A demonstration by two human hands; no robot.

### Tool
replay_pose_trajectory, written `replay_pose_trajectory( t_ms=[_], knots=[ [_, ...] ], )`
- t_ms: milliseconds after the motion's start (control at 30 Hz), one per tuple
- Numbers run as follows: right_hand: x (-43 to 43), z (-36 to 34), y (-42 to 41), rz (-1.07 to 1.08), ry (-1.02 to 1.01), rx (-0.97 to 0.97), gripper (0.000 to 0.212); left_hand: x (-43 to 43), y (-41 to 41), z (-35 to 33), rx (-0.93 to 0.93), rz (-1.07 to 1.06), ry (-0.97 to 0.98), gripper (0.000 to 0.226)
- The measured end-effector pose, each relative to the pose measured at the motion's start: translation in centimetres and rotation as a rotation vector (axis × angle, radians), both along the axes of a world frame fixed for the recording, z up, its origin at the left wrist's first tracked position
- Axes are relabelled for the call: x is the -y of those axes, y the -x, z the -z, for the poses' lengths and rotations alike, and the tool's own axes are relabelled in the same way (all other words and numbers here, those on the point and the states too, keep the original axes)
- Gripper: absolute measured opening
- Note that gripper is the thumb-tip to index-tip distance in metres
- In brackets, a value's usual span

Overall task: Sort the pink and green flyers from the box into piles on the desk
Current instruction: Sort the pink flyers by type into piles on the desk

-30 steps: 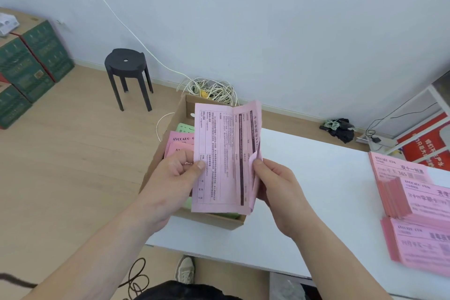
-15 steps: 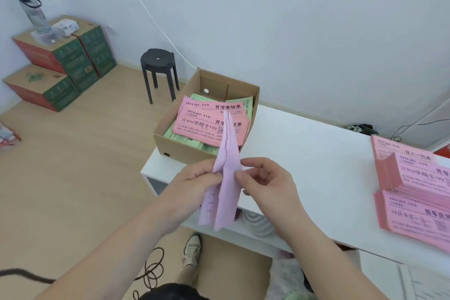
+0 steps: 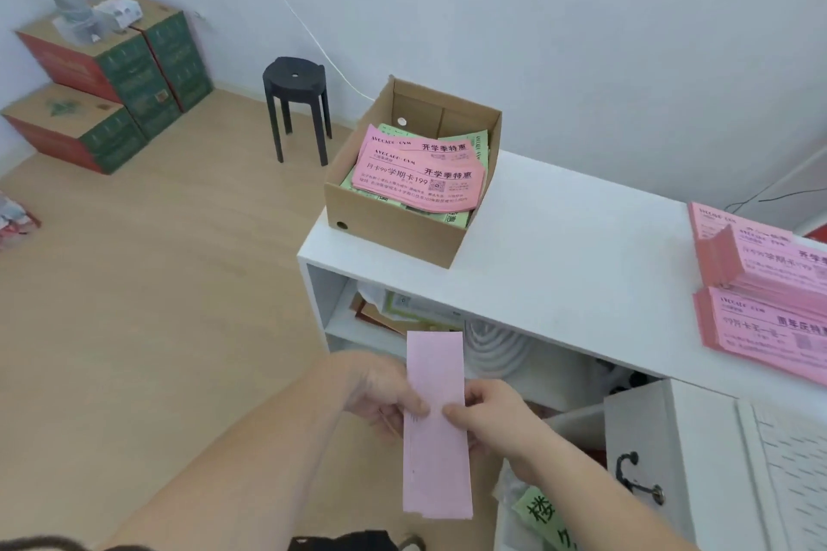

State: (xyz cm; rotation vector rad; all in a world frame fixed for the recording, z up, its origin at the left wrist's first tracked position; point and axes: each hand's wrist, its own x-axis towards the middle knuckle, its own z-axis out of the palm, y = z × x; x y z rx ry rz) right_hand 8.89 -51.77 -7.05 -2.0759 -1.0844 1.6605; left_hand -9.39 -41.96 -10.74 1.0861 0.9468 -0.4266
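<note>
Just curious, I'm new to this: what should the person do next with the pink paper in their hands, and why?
Probably carry the pink flyer right and lay it on the pink piles on the desk. The left hand and right hand both pinch it in the air, short of the desk.

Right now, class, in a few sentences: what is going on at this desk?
A person pinches a narrow pink paper flyer between the left hand and the right hand, in front of the white desk. The open brown cardboard box at the desk's left end holds mixed pink and green flyers. Stacked pink flyer piles lie at its right; no green pile is in view.
</note>
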Motion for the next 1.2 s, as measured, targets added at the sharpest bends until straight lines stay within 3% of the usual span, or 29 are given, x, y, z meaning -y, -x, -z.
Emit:
replay_pose_trajectory(
  t_ms=[133, 233, 333, 467, 567, 633, 733, 833, 933, 1067, 1200],
  knots=[
    [0.8, 4.1, 2.9, 0.258, 0.040, -0.182, 0.015, -1.5, 1.9, 3.5, -0.022, -0.160, -0.068, 0.021],
    [-0.4, 7.7, 5.3, 0.431, 0.036, -0.178, 0.017, -3.6, 3.3, 5.9, -0.046, -0.386, -0.151, 0.014],
    [-3.7, 11.6, 6.7, 0.548, 0.019, -0.173, 0.017, -4.7, 5.3, 8.1, -0.147, -0.581, -0.233, 0.022],
    [-9.0, 17.0, 6.7, 0.748, -0.087, -0.177, 0.017, -4.9, 8.8, 10.0, -0.226, -0.529, -0.355, 0.028],
    [-11.8, 18.0, 5.4, 0.873, -0.030, -0.281, 0.059, -5.4, 10.1, 9.2, -0.188, -0.532, -0.364, 0.026],
    [-11.2, 16.3, 5.0, 0.815, 0.148, -0.284, 0.065, -5.5, 10.0, 7.2, -0.191, -0.486, -0.380, 0.027],
    [-8.6, 11.2, 5.2, 0.608, 0.170, -0.276, 0.046, -5.0, 9.1, 2.5, -0.151, -0.319, -0.398, 0.022],
    [-7.7, 3.9, 4.9, 0.382, 0.048, -0.256, 0.029, -5.3, 7.8, -3.1, -0.071, -0.231, -0.470, 0.017],
    [-8.1, -2.5, 4.0, 0.215, -0.113, -0.170, 0.023, -6.5, 6.1, -7.7, 0.015, -0.306, -0.600, 0.014],
    [-9.1, -7.4, 3.0, 0.122, -0.284, -0.122, 0.020, -8.3, 4.4, -12.0, 0.133, -0.430, -0.659, 0.011],
    [-13.4, -10.3, 1.6, 0.128, -0.436, -0.097, 0.016, -12.6, 4.6, -14.6, 0.106, -0.491, -0.854, 0.011]
  ],
)
